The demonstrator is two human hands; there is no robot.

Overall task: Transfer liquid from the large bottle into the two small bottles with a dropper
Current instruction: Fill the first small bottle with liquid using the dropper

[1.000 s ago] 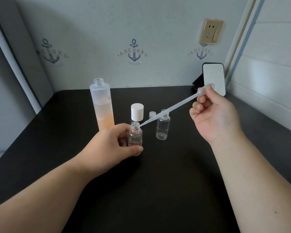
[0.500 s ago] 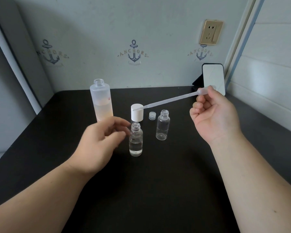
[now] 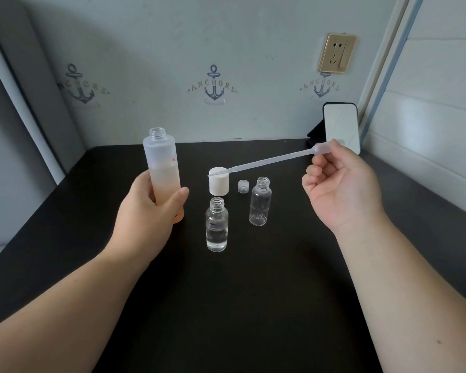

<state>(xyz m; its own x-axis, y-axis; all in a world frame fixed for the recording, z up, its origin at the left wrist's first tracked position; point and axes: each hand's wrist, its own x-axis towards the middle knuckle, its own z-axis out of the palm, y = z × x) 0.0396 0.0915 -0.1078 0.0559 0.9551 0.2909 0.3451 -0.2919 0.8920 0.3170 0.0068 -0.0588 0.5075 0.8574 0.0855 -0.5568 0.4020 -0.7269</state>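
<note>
The left hand [image 3: 148, 208] grips the large bottle [image 3: 163, 173] around its lower half, fingers and thumb curled round the frosted body, and holds it upright on the black table [image 3: 253, 305] with its open neck at the top. The right hand [image 3: 339, 189] pinches the bulb end of the dropper [image 3: 267, 160] between thumb and fingertips, the other fingers curled in toward the palm. The dropper's long axis runs nearly level, slanting slightly downward from the bulb at the right to the tip at the left, and the tip hangs in line with the white cap [image 3: 219, 184] that stands behind the near small bottle [image 3: 217, 227]. That bottle holds clear liquid to roughly its middle; the far small bottle [image 3: 260, 201], just right of it, looks empty, with a small clear cap [image 3: 243, 186] beside it. What the coming move likely turns on: the large bottle's mouth lies to the left of the dropper tip and somewhat higher, so the tip would have to travel further left, rise, and swing from near level to pointing down before it could enter the neck. The right hand carries that whole reorientation, while the left hand only steadies the target
</note>
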